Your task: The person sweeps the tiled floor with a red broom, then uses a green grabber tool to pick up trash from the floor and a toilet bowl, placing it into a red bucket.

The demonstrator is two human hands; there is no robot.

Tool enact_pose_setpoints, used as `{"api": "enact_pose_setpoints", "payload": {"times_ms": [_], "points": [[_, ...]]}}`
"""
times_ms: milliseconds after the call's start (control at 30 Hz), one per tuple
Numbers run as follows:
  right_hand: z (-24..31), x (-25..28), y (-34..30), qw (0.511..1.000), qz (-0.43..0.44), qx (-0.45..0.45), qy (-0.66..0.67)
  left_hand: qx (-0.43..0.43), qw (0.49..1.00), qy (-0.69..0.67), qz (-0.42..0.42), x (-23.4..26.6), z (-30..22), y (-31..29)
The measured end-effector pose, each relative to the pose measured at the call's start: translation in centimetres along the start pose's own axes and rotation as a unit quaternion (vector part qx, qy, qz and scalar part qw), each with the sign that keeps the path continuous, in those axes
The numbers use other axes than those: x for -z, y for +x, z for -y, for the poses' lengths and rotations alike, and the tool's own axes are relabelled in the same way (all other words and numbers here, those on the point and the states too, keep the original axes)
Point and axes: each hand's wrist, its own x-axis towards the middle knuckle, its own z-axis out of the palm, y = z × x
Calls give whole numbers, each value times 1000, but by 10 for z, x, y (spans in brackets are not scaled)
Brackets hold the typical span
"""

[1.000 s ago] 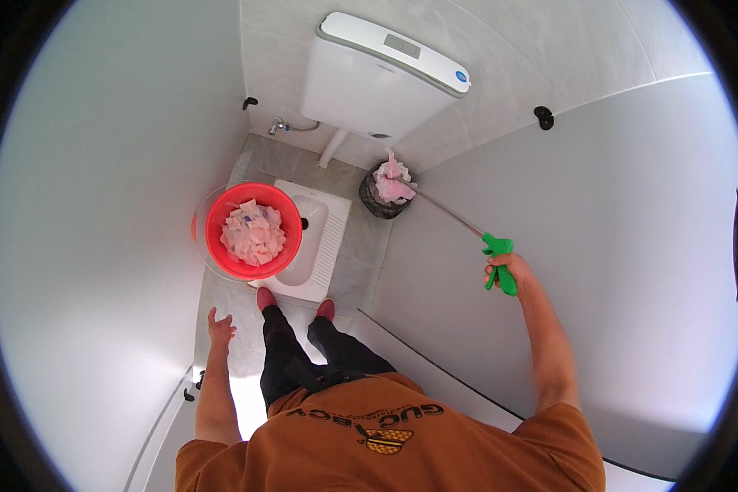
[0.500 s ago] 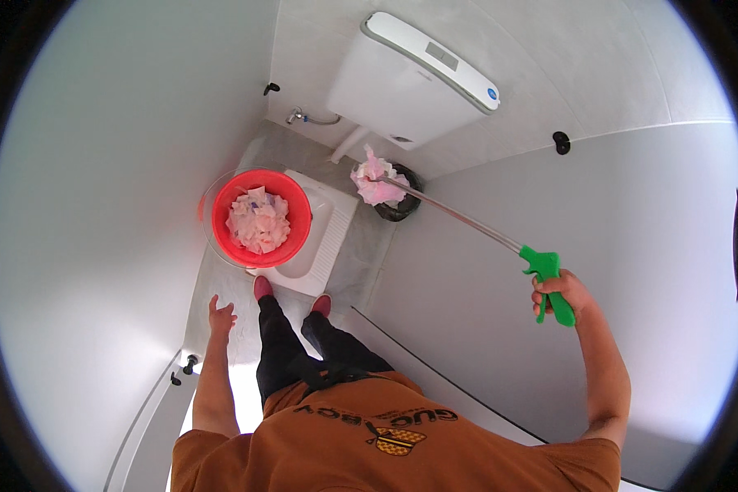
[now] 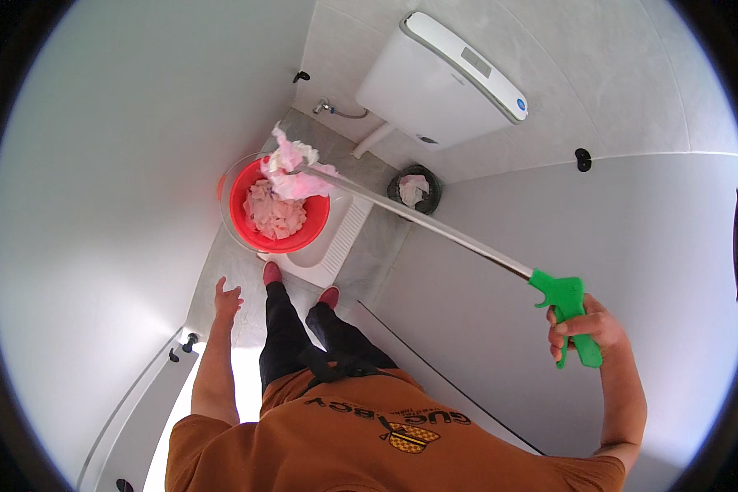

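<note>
My right hand is wrapped round the green pistol-style handle of a long-shafted pick-up grabber. The grabber's far end pinches a wad of crumpled pink and white tissue paper, held over the far edge of a red bucket. Inside the bucket lies a heap of similar crumpled paper. My left hand hangs by the left wall with nothing in it, fingers apart. To the right of the bucket, a waste bin with a black liner holds some more paper.
The bucket stands over the left part of a white squat toilet set in the grey floor. On the far wall hangs a white cistern, with a small tap beside its pipe. Grey partitions close in on both sides.
The grabber has carried the wad of tissue paper left from the waste bin to above the red bucket. Paper inside the bin now shows. My left hand stays much the same.
</note>
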Motion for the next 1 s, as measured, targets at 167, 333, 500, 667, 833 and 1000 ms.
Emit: {"api": "enact_pose_setpoints", "payload": {"times_ms": [167,333,500,667,833,1000], "points": [[-14,-16,41,990,106,32,-87,11,1000,11,4,-1,6,3],[-22,-34,61,974,171,77,-128,-6,1000,-9,-6,6,7,-4],[-27,-38,60,971,161,94,-152,14,1000,0,-1,12,11,0],[-31,-30,44,985,97,87,-112,21,1000,13,19,18,26,5],[-36,21,26,993,-20,59,-98,20,999,15,38,4,5,0],[-46,49,33,990,-86,58,-96,25,999,17,34,4,2,4]]}}
